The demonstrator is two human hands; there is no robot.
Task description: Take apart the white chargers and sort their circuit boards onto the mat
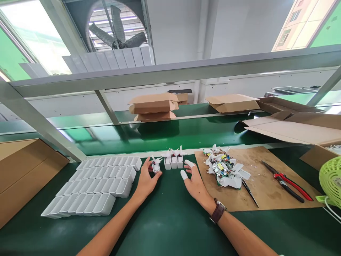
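Note:
My left hand (146, 180) is closed around a small white plastic housing (156, 167), with white parts sticking out of its top. My right hand (195, 183) has its fingers apart and white covers on the thumb and a fingertip; nothing is in it. Between the hands, a little farther back, three similar filled housings (173, 162) stand side by side. To the left, empty white housings (106, 183) are lined up in several rows. Right of my right hand lies a pile of circuit boards with white plastic pieces (225, 169).
A brown board (258, 177) lies under the pile, tweezers (249, 193) and red-and-black pliers (287, 181). At the right edge stands a green fan (331, 181). A cardboard box (29, 174) sits on the left; open cartons (231, 103) rest behind the metal frame (170, 76).

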